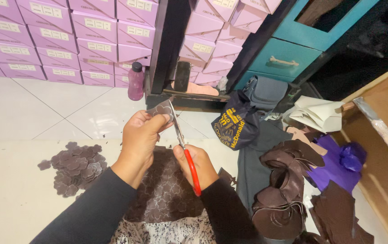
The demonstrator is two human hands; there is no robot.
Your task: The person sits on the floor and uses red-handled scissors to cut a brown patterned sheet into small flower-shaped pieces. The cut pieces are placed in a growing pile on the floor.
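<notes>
Head view: our left hand [140,135] pinches a brown leather cutout [160,109] just above our right hand [197,163], which grips red-handled scissors [182,143], blades pointing up at it.

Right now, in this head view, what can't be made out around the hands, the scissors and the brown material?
- Head view: where the scissors blades meet the small brown piece is too small to tell.
- The right hand covers the scissors' handle loops.
- The left hand hides the lower part of the piece.
- The patterned brown sheet runs under both forearms.
- The pile of brown offcuts is cut off by the bottom edge.
</notes>
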